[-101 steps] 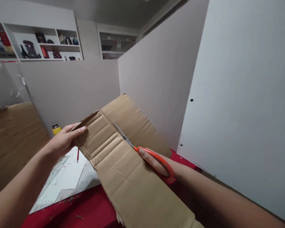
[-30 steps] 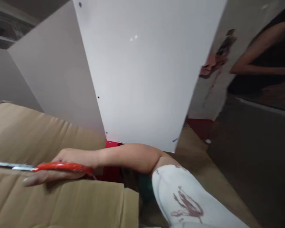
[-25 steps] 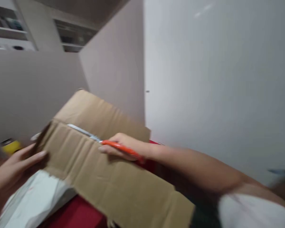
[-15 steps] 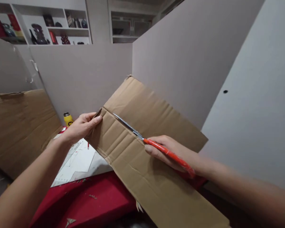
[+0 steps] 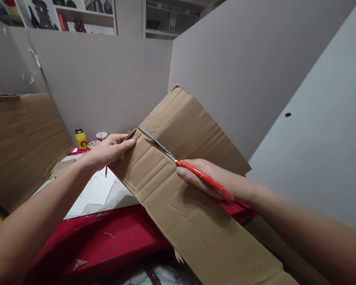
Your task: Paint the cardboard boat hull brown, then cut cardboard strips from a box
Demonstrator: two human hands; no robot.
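A large creased sheet of brown cardboard (image 5: 178, 202) is held up at a slant in front of me. My left hand (image 5: 114, 148) pinches its upper left edge, thumb on the near face. In my right hand (image 5: 201, 176) are scissors (image 5: 163, 148) with red handles, the fingers wrapped round them. Their blades lie along a cut line in the cardboard, the tips close to the left edge beside my left hand. Beyond the blades, the far strip of cardboard (image 5: 192, 122) leans away from the near part.
A red-covered table (image 5: 118, 229) bears white paper (image 5: 97, 190), a pencil (image 5: 106, 171) and cardboard scraps. A yellow bottle (image 5: 82, 140) and white cups (image 5: 101, 135) stand at the back. Another cardboard sheet (image 5: 20, 146) stands left. Grey partitions (image 5: 106, 75) rise behind and right.
The scissor tips have come nearer the cardboard's left edge, and the blades look more closed. The view has tilted down, bringing the cups into sight.
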